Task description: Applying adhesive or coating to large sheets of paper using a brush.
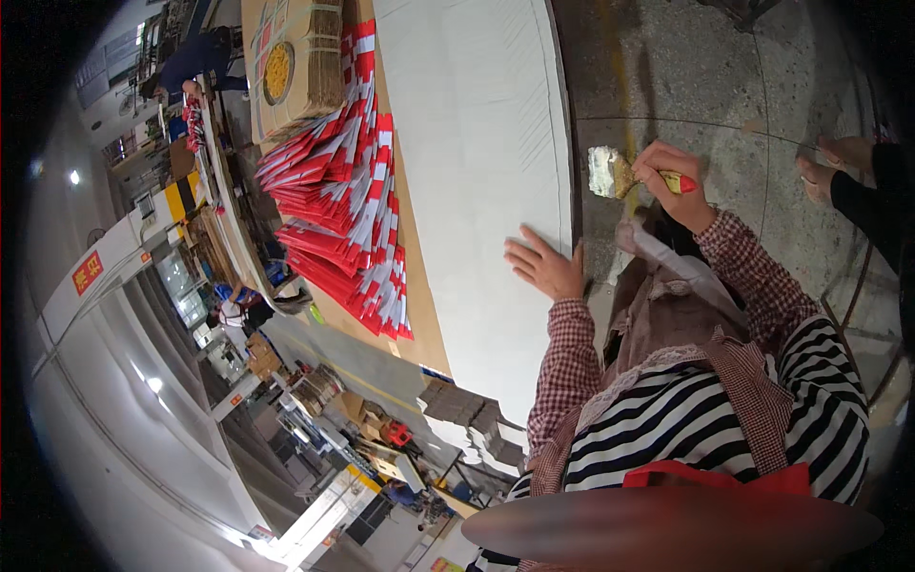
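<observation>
My right hand (673,181) grips a flat paintbrush (624,177) with a yellow, red-tipped handle. Its broad bristles look white and coated, and point left toward the table's near edge, held beyond that edge over the floor. My left hand (545,265) rests flat on the white-covered tabletop (477,172) by the same edge, fingers spread, with nothing in it. Fine slanting lines mark the white surface ahead of that hand. Across the table lie fanned piles of red-and-white flat printed pieces (357,210), perhaps paper or bags.
Behind the fanned piles is a strapped stack of printed cardboard (303,71). Grey cardboard stacks (467,419) stand past the table's end. A person's feet (824,167) show on the concrete floor at right. Other people (205,62) work at benches far left.
</observation>
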`<state>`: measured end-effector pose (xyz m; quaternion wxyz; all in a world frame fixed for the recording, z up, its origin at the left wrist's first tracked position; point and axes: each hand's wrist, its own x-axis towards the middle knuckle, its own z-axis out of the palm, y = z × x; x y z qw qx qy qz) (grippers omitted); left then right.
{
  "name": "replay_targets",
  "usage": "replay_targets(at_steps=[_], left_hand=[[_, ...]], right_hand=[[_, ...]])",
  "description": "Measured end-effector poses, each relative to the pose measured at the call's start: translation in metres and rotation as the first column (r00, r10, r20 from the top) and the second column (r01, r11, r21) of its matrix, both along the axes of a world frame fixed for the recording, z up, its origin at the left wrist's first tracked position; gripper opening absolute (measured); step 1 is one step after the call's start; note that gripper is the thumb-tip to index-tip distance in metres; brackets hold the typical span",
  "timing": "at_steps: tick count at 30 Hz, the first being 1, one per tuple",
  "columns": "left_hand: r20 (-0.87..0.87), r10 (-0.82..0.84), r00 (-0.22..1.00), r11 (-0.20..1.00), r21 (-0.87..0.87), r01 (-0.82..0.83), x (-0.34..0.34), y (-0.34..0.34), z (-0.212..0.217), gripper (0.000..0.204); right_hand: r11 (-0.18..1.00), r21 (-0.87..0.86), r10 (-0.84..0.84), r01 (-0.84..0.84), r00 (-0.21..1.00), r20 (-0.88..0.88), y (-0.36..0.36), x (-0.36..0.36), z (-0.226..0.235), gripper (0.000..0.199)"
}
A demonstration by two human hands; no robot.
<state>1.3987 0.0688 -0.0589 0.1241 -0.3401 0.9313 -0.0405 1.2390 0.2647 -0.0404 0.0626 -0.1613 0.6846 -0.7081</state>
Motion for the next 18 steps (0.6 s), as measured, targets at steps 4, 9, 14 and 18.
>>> replay_targets(at_steps=[4,9,14,18], left_hand=[[-0.113,-0.169,0.979,0.983,0.059,0.176,0.020,-0.028,0.011,0.094],[-0.081,-0.144,0.986,0.929,0.333,0.163,0.017,-0.054,0.034,0.079],[-0.145,-0.137,0.980,0.867,0.461,0.190,0.016,-0.066,0.037,0.071],[-0.174,-0.164,0.971,0.854,0.467,0.229,0.015,-0.070,0.036,0.070]], right_hand=[[0.998,-0.056,0.034,-0.035,0.999,-0.014,-0.006,0.006,0.000,0.012],[0.996,-0.092,0.006,-0.011,0.999,-0.051,-0.021,0.013,-0.004,0.010],[0.999,-0.051,-0.026,0.020,0.992,-0.127,-0.034,0.008,-0.005,0.007],[0.996,-0.061,0.060,-0.065,0.995,-0.085,-0.041,0.036,-0.016,0.007]])
